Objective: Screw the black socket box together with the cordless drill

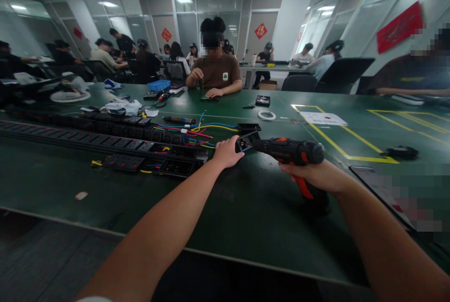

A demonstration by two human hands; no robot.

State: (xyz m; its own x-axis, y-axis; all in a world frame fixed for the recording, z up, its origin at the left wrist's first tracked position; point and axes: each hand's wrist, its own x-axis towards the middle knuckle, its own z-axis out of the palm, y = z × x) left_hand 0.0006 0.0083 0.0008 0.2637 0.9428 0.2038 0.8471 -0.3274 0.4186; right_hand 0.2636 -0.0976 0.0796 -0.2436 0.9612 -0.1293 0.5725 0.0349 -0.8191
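My right hand (312, 174) is wrapped round the handle of a black and orange cordless drill (288, 150), which points left. The drill's tip reaches into a small black open housing (250, 139); whether it touches a screw there I cannot make out. Gripping that housing at its left side is my left hand (228, 152), thumb at the near edge. Red, blue and yellow wires (207, 128) lie just beyond the left hand. Left of it stretch long black power strips (105, 138) with rows of sockets, and a black open frame (177, 167) lies nearer me.
Across the green table (246, 208) a person (218, 70) works on a small part. A roll of white tape (266, 115), a blue bin (159, 85), a screwdriver-like tool (179, 120) and a paper sheet (323, 118) lie about. A tablet-like device (379, 192) rests at right.
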